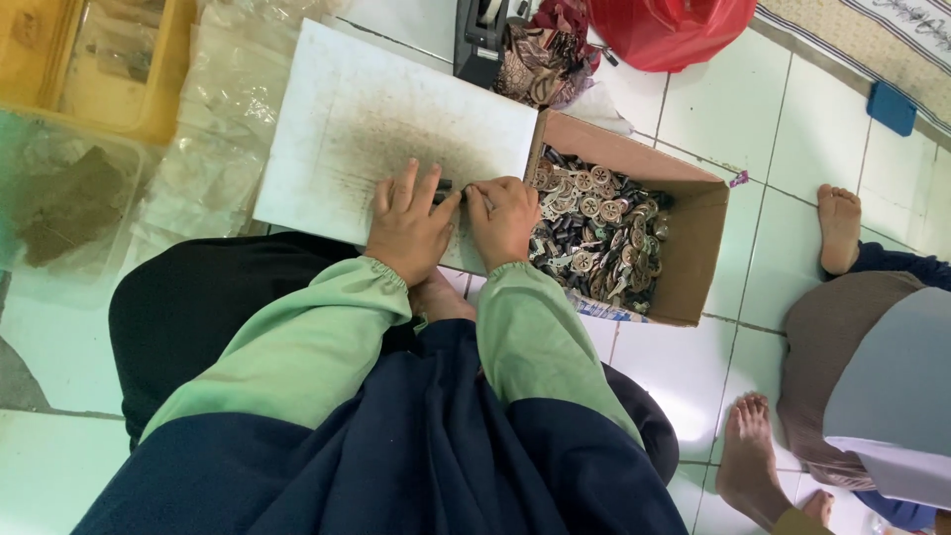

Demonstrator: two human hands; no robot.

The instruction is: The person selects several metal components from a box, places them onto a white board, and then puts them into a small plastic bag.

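Note:
My left hand and my right hand rest side by side on the near edge of a white, dirt-stained board. Together they pinch a small dark piece between their fingertips; most of it is hidden. Both arms wear light green sleeves. Just right of my right hand stands an open cardboard box filled with several small round metal and dark parts.
Another person sits on the tiled floor at the right, bare feet showing. A red plastic bag and patterned cloth lie behind the box. Clear plastic bags and a yellow bin sit at the left.

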